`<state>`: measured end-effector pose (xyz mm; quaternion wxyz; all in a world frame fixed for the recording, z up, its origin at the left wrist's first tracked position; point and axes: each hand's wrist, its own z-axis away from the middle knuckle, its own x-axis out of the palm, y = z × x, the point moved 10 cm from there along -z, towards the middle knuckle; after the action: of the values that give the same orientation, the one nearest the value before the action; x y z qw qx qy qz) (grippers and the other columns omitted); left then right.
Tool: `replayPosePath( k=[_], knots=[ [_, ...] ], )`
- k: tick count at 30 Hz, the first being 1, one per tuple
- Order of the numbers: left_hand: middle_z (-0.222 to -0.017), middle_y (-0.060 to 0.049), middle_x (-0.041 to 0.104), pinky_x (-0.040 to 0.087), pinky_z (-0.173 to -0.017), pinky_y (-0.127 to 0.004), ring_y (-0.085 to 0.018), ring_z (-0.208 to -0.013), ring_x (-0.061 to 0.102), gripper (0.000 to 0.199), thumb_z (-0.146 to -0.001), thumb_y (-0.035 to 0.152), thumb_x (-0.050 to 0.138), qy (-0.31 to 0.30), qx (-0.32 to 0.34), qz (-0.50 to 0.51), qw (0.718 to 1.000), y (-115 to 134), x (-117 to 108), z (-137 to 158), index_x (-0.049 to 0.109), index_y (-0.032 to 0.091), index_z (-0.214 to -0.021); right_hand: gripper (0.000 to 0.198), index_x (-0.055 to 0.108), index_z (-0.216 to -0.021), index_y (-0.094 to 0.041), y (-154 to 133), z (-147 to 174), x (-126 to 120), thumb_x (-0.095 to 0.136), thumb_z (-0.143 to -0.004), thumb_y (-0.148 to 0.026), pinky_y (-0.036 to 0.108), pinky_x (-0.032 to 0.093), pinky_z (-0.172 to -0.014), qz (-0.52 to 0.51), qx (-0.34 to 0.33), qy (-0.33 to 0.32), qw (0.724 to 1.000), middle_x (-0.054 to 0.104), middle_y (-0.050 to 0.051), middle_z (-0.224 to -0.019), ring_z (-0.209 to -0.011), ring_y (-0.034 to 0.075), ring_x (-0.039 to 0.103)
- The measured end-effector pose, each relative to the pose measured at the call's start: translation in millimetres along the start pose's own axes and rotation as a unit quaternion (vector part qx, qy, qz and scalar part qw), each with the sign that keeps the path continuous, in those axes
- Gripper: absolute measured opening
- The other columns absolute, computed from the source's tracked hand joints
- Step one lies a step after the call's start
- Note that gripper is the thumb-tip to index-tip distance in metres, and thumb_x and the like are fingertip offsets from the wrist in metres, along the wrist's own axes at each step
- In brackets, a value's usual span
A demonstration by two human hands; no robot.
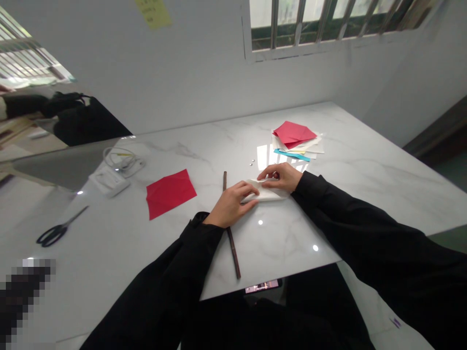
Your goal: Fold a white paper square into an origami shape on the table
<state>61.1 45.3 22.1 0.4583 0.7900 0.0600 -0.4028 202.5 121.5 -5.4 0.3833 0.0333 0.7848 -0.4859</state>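
Observation:
A sheet of white paper [272, 195], partly folded, lies low over the marble-patterned table between both hands. My left hand [235, 201] grips its left end, fingers curled over the top and thumb along the near edge. At the far right side of the sheet, my right hand [280, 177] is closed on it with bent fingers. Under my left wrist runs a thin brown stick [233, 253], its middle hidden by the hand and sleeve. Left of it, a creased red paper [170, 193] rests flat.
Behind my right hand sits a stack of coloured papers [295, 133], red on top. Black-handled scissors [58, 233], a white box [108, 180] and a coiled cable [122, 160] lie at left. A phone [264, 286] shows below the table's front edge.

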Motion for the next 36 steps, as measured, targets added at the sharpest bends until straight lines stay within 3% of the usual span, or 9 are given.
replayPosePath(
  k=[8,14,18,24,36],
  knots=[
    [-0.111,-0.005,0.07,0.06,-0.094,-0.039,-0.019,-0.097,0.07,0.012,-0.096,0.025,0.071,-0.001,-0.003,-0.01,1.0,0.4,-0.8,-0.2,0.074,0.024,-0.107,0.044,0.083,-0.111,-0.018,-0.9,0.9,0.1,0.076,-0.087,-0.054,0.028,0.044,-0.069,-0.003,0.002,-0.015,1.0,0.078,0.008,-0.097,-0.07,0.014,0.056],
    [-0.112,-0.005,0.07,0.059,-0.094,-0.038,-0.02,-0.1,0.071,0.012,-0.096,0.024,0.071,-0.003,0.001,-0.028,1.0,0.8,-0.2,-0.8,0.074,0.024,-0.108,0.059,0.084,-0.105,-0.016,3.4,-1.8,0.0,0.042,-0.107,-0.057,0.032,0.048,-0.085,-0.048,0.015,-0.013,0.999,0.082,0.011,-0.102,-0.087,0.019,0.068],
    [-0.115,-0.006,0.071,0.057,-0.095,-0.038,-0.021,-0.104,0.07,0.013,-0.096,0.023,0.071,-0.004,0.005,-0.044,0.999,3.0,-0.7,-0.9,0.074,0.024,-0.109,0.045,0.085,-0.102,-0.017,3.6,-1.8,-1.2,0.056,-0.1,-0.052,0.028,0.044,-0.074,-0.037,0.014,0.007,0.999,0.081,0.007,-0.092,-0.077,0.016,0.064],
    [-0.117,-0.005,0.072,0.056,-0.096,-0.039,-0.021,-0.107,0.069,0.013,-0.096,0.021,0.071,-0.007,0.019,-0.045,0.999,6.6,-0.3,-1.0,0.073,0.024,-0.109,0.032,0.085,-0.103,-0.018,4.8,0.3,1.4,0.069,-0.091,-0.044,0.027,0.033,-0.058,-0.034,0.02,0.001,0.999,0.068,0.0,-0.07,-0.059,0.01,0.042],
    [-0.114,-0.006,0.071,0.056,-0.093,-0.039,-0.022,-0.104,0.069,0.015,-0.096,0.023,0.07,-0.003,0.005,-0.052,0.999,4.4,-1.2,-1.6,0.074,0.024,-0.11,0.036,0.083,-0.109,-0.019,6.7,0.6,1.8,0.076,-0.084,-0.043,0.027,0.043,-0.064,-0.028,0.04,0.003,0.999,0.075,0.005,-0.084,-0.065,0.012,0.052]
  ],
)
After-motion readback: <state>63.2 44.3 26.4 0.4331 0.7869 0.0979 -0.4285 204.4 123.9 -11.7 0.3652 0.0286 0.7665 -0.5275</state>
